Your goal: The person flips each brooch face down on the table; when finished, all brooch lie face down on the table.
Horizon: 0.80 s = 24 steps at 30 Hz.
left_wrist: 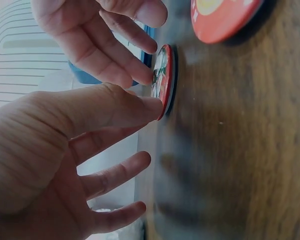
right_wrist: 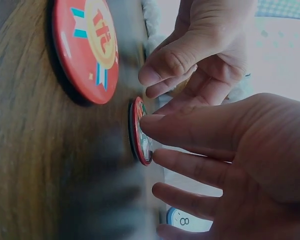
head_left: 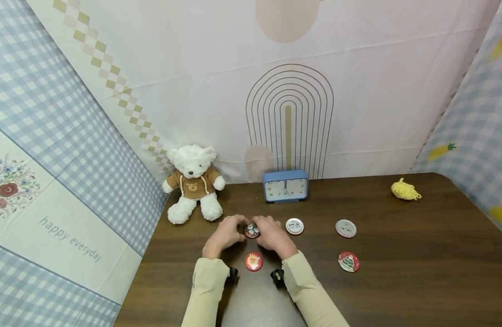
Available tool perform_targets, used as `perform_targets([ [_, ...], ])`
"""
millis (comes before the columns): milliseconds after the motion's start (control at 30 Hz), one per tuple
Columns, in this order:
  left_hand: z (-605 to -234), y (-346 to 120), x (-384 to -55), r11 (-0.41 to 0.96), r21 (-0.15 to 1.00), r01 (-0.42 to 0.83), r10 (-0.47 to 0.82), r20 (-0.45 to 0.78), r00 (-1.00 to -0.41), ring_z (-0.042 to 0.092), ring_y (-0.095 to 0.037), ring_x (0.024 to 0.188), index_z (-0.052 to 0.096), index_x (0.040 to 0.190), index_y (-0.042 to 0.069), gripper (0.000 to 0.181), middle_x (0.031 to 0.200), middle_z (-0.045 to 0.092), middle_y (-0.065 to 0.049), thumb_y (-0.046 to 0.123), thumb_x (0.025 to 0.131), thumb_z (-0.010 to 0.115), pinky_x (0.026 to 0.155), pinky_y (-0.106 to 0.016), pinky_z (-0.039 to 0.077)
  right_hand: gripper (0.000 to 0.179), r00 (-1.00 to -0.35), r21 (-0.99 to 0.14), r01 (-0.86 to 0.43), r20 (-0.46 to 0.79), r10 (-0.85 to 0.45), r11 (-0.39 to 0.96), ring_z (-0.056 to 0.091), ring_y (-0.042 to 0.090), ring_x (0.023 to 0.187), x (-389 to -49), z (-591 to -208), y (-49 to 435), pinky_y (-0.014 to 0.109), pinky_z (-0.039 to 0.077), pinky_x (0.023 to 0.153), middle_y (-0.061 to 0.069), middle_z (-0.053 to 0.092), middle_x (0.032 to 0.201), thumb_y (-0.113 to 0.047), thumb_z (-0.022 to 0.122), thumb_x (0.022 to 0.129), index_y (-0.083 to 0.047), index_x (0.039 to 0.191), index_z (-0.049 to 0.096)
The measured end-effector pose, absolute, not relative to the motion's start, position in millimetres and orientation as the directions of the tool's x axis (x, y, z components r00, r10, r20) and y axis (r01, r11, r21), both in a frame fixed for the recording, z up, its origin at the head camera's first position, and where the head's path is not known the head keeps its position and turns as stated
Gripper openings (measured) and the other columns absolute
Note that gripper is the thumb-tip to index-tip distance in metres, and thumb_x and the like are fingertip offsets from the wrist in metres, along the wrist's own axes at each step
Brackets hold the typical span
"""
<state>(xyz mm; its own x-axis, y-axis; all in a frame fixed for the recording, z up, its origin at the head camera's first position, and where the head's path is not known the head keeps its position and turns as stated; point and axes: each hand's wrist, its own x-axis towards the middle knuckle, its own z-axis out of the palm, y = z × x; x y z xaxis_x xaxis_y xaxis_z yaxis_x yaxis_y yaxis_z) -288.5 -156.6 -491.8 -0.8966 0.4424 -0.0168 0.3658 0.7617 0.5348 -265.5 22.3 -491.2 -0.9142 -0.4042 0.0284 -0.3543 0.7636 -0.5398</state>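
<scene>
In the head view a round pin badge point(head_left: 252, 230) with a dark, patterned face lies between two hands. My left hand point(head_left: 227, 234) is at its left side, thumb and forefinger spread around the rim. From the right, my right hand point(head_left: 270, 232) reaches in, its fingertips overlapping the badge's edge. The left wrist view shows the red-rimmed badge point(left_wrist: 162, 82) low over the wood, with the left thumb's tip across its rim. In the right wrist view the right thumb overlaps the badge point(right_wrist: 143, 132), and the other fingers are loosely spread. A red badge point(head_left: 253, 261) lies nearer the body.
Right of the hands are two white-backed badges point(head_left: 295, 226) point(head_left: 346, 228) and a Christmas-tree badge point(head_left: 349, 262). Behind stand a blue clock point(head_left: 285, 186) and a white teddy bear point(head_left: 191, 184). A yellow knitted item point(head_left: 405, 189) sits at the table's point(head_left: 430, 272) back right.
</scene>
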Motion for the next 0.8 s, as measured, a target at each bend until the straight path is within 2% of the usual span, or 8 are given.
perform_targets([
  [300,-490.9,-153.0,-289.5,0.772,0.524,0.361,0.449,-0.047,-0.892,0.059,-0.037,0.114,0.071,0.113,0.008,0.04,0.117,0.069,-0.009,0.0,0.076,0.082,0.096,-0.058,0.042,0.044,-0.917,-0.541,-0.33,-0.01,-0.399,0.773,0.058,0.038,0.107,-266.2,-490.3,23.6,0.059,0.043,0.089,0.012,0.067,0.118,0.01,0.068,0.078,-0.004,0.12,0.065],
  [500,-492.9,-153.7,-289.5,0.779,0.517,0.356,0.433,-0.034,-0.901,0.058,-0.039,0.113,0.073,0.109,0.009,0.034,0.114,0.071,-0.007,0.001,0.077,0.081,0.094,-0.061,0.04,0.04,-0.918,-0.534,-0.336,0.001,-0.397,0.776,0.059,0.038,0.106,-267.4,-491.8,19.4,0.058,0.044,0.087,0.012,0.068,0.116,0.01,0.066,0.081,-0.005,0.118,0.066],
  [800,-493.5,-153.0,-288.9,0.779,0.504,0.373,0.431,0.003,-0.903,0.061,-0.036,0.107,0.075,0.101,0.011,0.02,0.107,0.073,-0.006,0.006,0.082,0.08,0.091,-0.057,0.044,0.033,-0.926,-0.562,-0.318,0.011,-0.377,0.764,0.06,0.036,0.1,-268.8,-493.5,17.5,0.056,0.045,0.085,0.007,0.068,0.1,0.013,0.063,0.079,-0.008,0.103,0.069],
])
